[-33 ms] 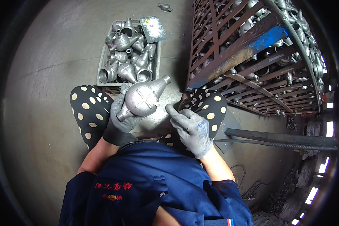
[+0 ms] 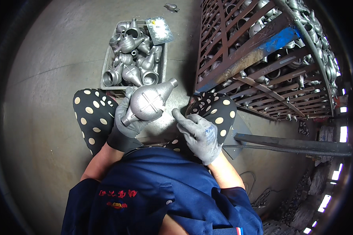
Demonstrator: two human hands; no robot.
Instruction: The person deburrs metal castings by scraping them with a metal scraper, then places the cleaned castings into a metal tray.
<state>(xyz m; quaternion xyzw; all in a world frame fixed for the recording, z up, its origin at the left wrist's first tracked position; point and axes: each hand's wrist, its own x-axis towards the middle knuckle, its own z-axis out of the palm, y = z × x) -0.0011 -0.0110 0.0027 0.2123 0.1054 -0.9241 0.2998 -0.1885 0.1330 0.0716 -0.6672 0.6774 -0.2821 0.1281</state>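
Support the silver casting [image 2: 147, 105] from below, clamped in the fingers of the left hand [image 2: 123, 110], near a right hand [image 2: 200, 136] with finger closure impossible to tell.

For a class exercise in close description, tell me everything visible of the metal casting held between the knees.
The casting is silvery grey, apparently metal, with a matt, slightly grainy surface. Its rounded body carries a cross-shaped marking on the face turned up. A tapering neck points up and right; a shorter stub points down and left. It is held aslant, nearer than the crate, by the gloved left grip. Its underside is hidden.
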